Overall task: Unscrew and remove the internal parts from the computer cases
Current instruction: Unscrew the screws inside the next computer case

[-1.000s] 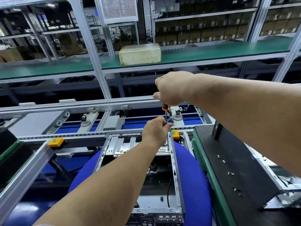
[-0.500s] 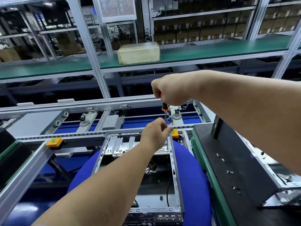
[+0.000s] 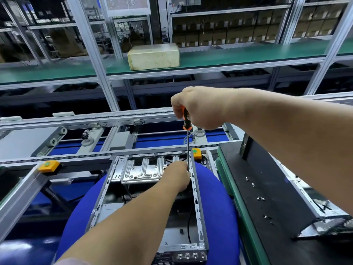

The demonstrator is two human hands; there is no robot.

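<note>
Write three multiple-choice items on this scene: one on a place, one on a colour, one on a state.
1. Where do the loose screws lie?
A. on the black panel right of the computer case
B. on the green shelf
C. inside the case

2. What colour is the screwdriver handle?
A. green
B. orange and black
C. white

3. What is the right hand doing?
A. resting flat
B. hanging empty
C. gripping the screwdriver upright

Answers: 1 A, small screws dot the panel. 2 B, orange and black show under the fist. 3 C, fingers wrap the handle, the shaft pointing down beside the left hand.
</note>
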